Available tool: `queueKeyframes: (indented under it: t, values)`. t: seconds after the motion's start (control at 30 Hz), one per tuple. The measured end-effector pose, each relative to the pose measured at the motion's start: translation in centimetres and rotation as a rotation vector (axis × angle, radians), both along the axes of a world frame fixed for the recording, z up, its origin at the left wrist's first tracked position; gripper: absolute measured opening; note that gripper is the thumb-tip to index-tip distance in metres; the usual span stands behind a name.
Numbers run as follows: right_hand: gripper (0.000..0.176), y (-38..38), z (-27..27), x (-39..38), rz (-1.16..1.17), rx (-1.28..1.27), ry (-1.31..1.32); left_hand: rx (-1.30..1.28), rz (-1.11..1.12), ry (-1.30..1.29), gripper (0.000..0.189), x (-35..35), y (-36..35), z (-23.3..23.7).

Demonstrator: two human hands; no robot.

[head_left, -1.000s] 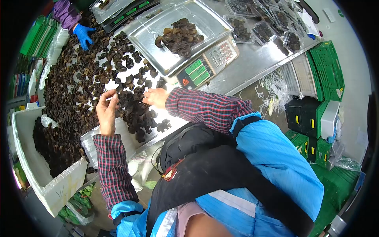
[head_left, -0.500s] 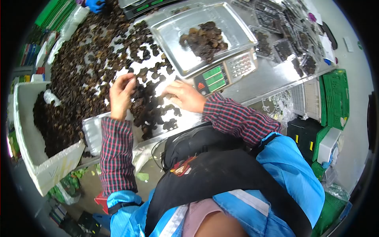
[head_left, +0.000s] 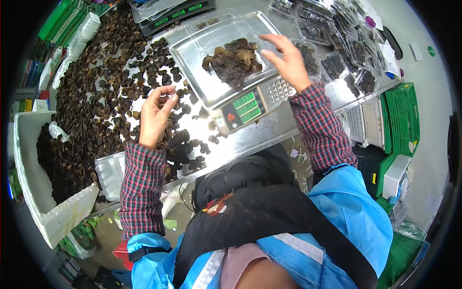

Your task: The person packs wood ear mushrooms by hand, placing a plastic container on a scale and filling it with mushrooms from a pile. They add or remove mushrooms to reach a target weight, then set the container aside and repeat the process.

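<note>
My left hand (head_left: 155,115) is over the spread of wood ear mushrooms (head_left: 113,86) on the metal table, its thumb and fingers curled towards each other in a pinch. Whatever may be between the fingertips is too small to make out. My right hand (head_left: 288,59) hovers by the right side of the scale's steel tray (head_left: 195,91), with thumb and forefinger apart and nothing between them. A pile of wood ear mushrooms (head_left: 236,62) lies in a clear plastic container on that tray. Lit green displays show on the scale (head_left: 248,107) below it.
Clear boxes packed with dark mushrooms (head_left: 337,65) are stacked at the right. A white foam box (head_left: 30,183) stands tipped against the mushroom heap at left, near empty clear trays (head_left: 110,173). Another scale (head_left: 178,17) is at the back. Green crates (head_left: 403,118) stand right.
My right hand has moved from the loose mushrooms up and right to the scale tray. My left hand has shifted slightly right. The pile on the scale looks fuller, and the view has shifted.
</note>
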State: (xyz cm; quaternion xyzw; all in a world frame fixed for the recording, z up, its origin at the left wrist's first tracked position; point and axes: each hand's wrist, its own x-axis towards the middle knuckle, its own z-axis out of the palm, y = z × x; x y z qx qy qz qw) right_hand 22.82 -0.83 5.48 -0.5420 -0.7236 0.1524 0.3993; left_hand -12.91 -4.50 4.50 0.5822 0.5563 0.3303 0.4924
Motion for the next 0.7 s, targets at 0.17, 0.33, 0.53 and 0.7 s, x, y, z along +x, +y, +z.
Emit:
queueKeyframes:
  t: [0.17, 0.33, 0.53, 0.7]
  values:
    - [0.023, -3.4, 1.4, 3.4, -0.212, 0.008, 0.204, 0.065, -0.024, -0.005, 0.025, -0.9, 1.0, -1.0]
    - [0.02, -6.5, 2.0, 2.9, -0.224, 0.002, 0.178, 0.084, -0.043, 0.066, 0.025, 0.2, 1.7, -0.3]
    - [0.018, -6.9, 0.9, 0.4, -0.101, 0.008, 0.133, 0.111, -0.061, 0.11, 0.026, 1.3, 2.6, -0.6]
    - [0.033, -5.8, -1.6, -3.1, 0.015, 0.079, -0.228, 0.128, -0.053, 0.117, 0.027, 2.7, 3.1, -1.9]
